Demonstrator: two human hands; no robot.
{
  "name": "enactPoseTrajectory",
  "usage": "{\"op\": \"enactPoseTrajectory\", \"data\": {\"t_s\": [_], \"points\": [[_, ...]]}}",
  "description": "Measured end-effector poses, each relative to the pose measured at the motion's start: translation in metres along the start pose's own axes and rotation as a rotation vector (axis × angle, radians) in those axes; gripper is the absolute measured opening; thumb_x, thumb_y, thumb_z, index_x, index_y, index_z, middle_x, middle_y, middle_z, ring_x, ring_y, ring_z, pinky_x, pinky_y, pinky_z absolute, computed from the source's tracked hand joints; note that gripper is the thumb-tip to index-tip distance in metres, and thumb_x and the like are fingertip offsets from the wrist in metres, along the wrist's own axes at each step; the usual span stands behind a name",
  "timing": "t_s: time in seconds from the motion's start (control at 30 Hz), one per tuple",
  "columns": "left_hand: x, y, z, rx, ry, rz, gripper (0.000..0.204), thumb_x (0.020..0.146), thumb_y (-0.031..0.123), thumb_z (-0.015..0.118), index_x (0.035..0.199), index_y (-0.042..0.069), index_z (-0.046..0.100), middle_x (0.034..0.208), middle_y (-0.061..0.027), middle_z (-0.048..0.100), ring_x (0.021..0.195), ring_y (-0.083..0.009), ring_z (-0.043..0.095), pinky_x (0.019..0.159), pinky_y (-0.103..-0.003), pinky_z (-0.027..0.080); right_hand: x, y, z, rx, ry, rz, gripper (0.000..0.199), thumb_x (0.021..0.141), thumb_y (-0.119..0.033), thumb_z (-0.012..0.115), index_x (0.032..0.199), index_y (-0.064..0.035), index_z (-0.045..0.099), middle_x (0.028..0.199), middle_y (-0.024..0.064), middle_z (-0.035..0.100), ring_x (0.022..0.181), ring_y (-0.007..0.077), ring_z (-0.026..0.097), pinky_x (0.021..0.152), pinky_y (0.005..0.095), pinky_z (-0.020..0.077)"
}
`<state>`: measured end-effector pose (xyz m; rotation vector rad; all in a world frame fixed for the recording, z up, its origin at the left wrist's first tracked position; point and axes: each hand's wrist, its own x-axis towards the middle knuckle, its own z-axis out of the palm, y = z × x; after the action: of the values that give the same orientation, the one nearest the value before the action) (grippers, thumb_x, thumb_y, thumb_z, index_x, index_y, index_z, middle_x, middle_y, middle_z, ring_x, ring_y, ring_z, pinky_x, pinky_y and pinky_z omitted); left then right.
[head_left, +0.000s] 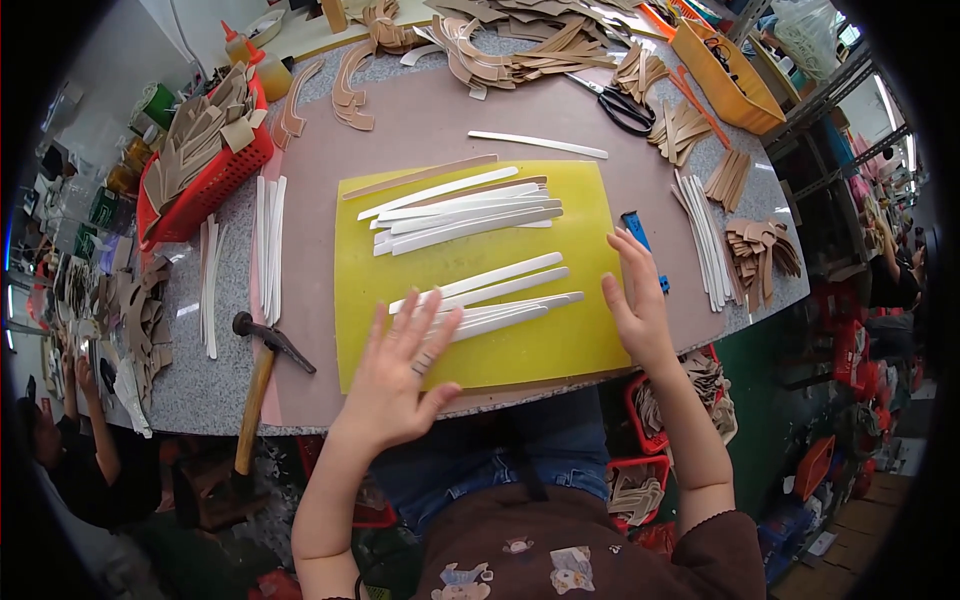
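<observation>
My left hand [400, 365] lies open with its fingers spread, the fingertips over the left ends of a small group of white strips [510, 288]. At the right edge of the yellow board [550, 358], my right hand [638, 305] is open too, palm turned inward and holding nothing. Farther up on the board rests a bundle of white strips [470, 215] with a few tan ones among them. One tan strip [420, 177] lies along the board's far edge. Just beyond my right fingertips is a blue tool [637, 232], partly hidden by the hand.
A hammer [262, 380] sticks out over the table's near left edge. Scissors [620, 105] lie at the back. A red basket [215, 165] of tan pieces stands left, a yellow bin [725, 80] back right. More white strips [705, 240] lie to the right. Another person [95, 440] is at left.
</observation>
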<state>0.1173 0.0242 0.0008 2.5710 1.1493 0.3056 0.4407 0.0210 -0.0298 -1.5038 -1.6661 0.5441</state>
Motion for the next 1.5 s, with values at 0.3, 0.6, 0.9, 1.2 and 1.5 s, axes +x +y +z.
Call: {"op": "enactPoseTrajectory", "data": {"t_s": [0.3,0.6,0.9,1.2,1.5], "points": [[-0.023,-0.037,0.01,-0.861,0.427,-0.384,0.075,0.108,0.054,0.025,0.161,0.001,0.017,0.167,-0.021,0.019,0.156,-0.0308,0.017,0.126,-0.043,0.014,-0.011,0.009,0.005,0.394,0.011,0.132,0.05,0.108,-0.027,0.045,0.152,-0.0037,0.037,0.156,0.0195,0.04,0.147,0.033,0.035,0.12,0.0423,0.0302],[-0.043,-0.027,0.008,-1.436,0.569,-0.479,0.079,0.108,0.058,0.02,0.162,0.001,0.015,0.168,-0.0217,0.014,0.156,-0.0324,0.014,0.125,-0.04,0.016,-0.014,0.005,0.0,0.474,-0.02,0.132,0.05,0.11,-0.031,0.038,0.153,-0.0042,0.037,0.157,0.0167,0.039,0.149,0.0302,0.033,0.121,0.043,0.0276],[0.014,0.042,0.034,0.017,0.011,-0.187,0.082,0.099,0.062,0.044,0.161,0.012,0.027,0.169,-0.0141,0.019,0.157,-0.0365,0.013,0.125,-0.057,0.003,-0.002,-0.021,0.002,0.057,-0.137,0.031,0.044,0.109,-0.029,0.04,0.144,-0.0046,0.05,0.158,0.0171,0.039,0.152,0.0361,0.025,0.123,0.0488,0.0245],[-0.002,0.034,0.026,0.071,-0.108,-0.058,0.093,0.091,0.064,0.056,0.161,0.011,0.027,0.169,-0.0146,0.02,0.156,-0.037,0.014,0.124,-0.058,0.004,-0.026,-0.04,0.004,0.124,-0.275,-0.014,0.044,0.107,-0.025,0.047,0.146,-0.0051,0.048,0.16,0.0181,0.034,0.154,0.039,0.02,0.123,0.0504,0.025],[-0.005,0.045,0.031,0.059,-0.016,-0.121,0.096,0.089,0.065,0.057,0.161,0.008,0.028,0.167,-0.0166,0.024,0.155,-0.0374,0.018,0.124,-0.059,0.006,-0.028,-0.06,0.03,0.29,-0.326,-0.027,0.049,0.108,-0.029,0.043,0.15,-0.0043,0.043,0.162,0.0175,0.034,0.155,0.0381,0.016,0.123,0.051,0.022]]}}
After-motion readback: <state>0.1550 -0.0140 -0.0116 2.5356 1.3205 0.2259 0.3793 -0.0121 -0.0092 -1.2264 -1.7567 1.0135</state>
